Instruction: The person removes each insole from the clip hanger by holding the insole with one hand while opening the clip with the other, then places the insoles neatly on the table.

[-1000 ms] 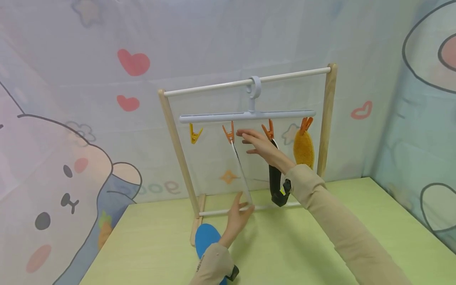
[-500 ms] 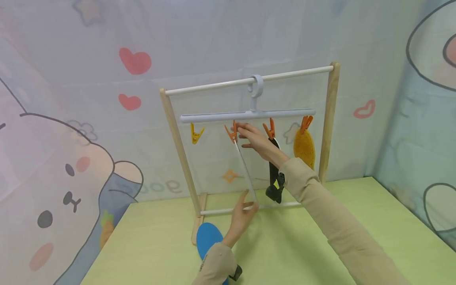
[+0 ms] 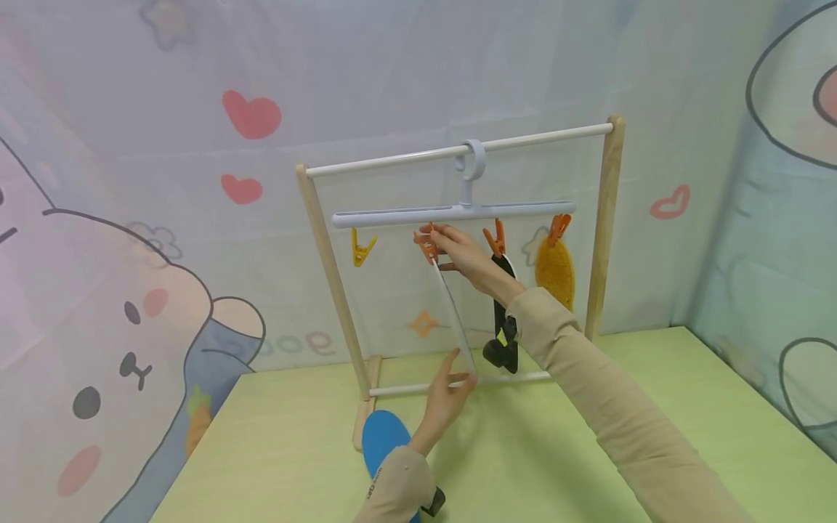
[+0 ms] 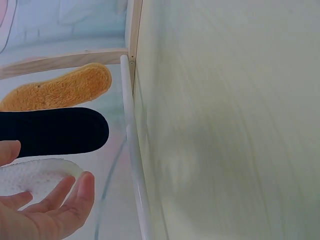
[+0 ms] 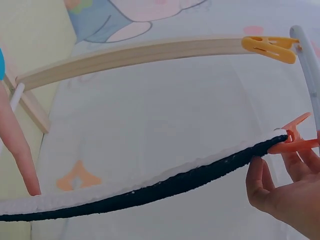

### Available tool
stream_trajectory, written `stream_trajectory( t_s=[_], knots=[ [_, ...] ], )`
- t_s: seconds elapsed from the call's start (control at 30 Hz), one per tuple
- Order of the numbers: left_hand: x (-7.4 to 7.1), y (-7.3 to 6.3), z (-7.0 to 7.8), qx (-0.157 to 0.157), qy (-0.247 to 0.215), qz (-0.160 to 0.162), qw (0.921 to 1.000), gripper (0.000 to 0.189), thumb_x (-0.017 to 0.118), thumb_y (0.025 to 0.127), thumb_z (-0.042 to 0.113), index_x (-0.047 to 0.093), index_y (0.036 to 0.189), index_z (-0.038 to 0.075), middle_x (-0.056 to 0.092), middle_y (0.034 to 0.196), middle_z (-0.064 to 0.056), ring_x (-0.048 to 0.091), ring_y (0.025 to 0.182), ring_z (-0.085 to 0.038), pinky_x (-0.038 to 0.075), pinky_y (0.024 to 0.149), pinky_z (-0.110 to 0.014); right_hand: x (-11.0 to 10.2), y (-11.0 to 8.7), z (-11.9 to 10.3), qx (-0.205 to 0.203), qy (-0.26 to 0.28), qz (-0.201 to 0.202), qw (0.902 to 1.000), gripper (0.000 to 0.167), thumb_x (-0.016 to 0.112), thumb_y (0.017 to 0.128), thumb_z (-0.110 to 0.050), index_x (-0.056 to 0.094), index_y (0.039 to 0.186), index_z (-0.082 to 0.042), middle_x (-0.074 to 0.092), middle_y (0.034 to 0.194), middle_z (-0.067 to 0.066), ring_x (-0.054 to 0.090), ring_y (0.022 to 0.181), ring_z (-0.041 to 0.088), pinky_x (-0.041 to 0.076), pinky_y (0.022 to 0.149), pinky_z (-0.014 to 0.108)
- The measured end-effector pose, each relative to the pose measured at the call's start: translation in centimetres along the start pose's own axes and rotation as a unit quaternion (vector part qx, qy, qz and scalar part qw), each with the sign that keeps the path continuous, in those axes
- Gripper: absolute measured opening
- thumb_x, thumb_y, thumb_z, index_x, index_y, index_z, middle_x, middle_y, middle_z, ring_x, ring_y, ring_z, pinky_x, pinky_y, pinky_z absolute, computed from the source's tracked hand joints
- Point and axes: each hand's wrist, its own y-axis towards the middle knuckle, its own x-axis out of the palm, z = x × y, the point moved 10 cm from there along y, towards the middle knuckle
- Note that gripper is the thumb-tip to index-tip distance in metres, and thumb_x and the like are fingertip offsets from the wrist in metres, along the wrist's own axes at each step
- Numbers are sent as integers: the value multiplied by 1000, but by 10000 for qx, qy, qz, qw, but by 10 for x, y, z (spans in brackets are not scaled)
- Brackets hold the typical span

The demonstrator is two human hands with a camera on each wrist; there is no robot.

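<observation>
A fluffy insole (image 3: 453, 316), white on one face and dark on the other, hangs from an orange clothespin (image 3: 428, 250) under the hanger (image 3: 405, 216). Its lower end slants to the right. My left hand (image 3: 443, 401) holds that end between thumb and fingers; in the left wrist view the fingertips (image 4: 86, 182) lie right at the tip of the insole. My right hand (image 3: 466, 256) is up at the clothespin, fingers reaching across one handle. Seen from the right wrist, its fingers lie by the lower handle (image 5: 295, 145), thumb just under the insole's dark face.
A black insole (image 4: 55, 131) and a fuzzy orange one (image 4: 65, 89) hang to the right on orange clothespins. A yellow clothespin (image 3: 360, 248) hangs at left holding nothing. The wood and white-bar rack (image 3: 609, 218) frames them. A blue insole (image 3: 384, 436) lies by my left forearm.
My right hand has moved left and its fingers have come onto the orange clothespin. My left hand stays at the insole's lower end, shifted slightly right with it. The black insole has swung.
</observation>
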Motion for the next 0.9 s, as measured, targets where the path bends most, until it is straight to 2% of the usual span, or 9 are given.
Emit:
stream_trajectory(
  t_s=[0.1, 0.23, 0.67, 0.9],
  knots=[
    [0, 0, -2, -33, 27, -27, 10000, 57, 56, 88, 22, 31, 137, 10, 60, 109, -25, 64, 87, -36, 53, 73, -37, 0, 0, -1, -28, 28, 19, 10000, 39, 32, 97, -31, 40, 130, -11, 47, 133, 8, 47, 91, 12, 43, 83, 33],
    [0, 0, -2, 0, 57, -45, 10000, 56, 56, 88, 21, 31, 137, 11, 58, 110, -26, 63, 88, -37, 53, 73, -39, -1, 0, -2, -13, 96, 71, 9999, 39, 31, 98, -29, 39, 131, -12, 47, 131, 10, 47, 87, 11, 43, 84, 35],
    [-6, 1, 0, 106, 229, 71, 9997, 56, 56, 88, 22, 32, 136, 5, 53, 114, -31, 62, 89, -39, 54, 70, -38, 0, 0, -4, -22, 130, 88, 9999, 37, 33, 97, -29, 40, 129, -12, 49, 131, 10, 48, 87, 12, 44, 78, 27],
    [-13, 4, -6, -37, 407, 322, 9986, 58, 58, 86, 22, 33, 135, 5, 41, 131, -30, 50, 110, -43, 46, 87, -49, -1, -2, -1, 92, 199, 170, 9996, 35, 34, 97, -29, 42, 125, -10, 49, 130, 11, 49, 90, 14, 44, 75, 26]
  ],
)
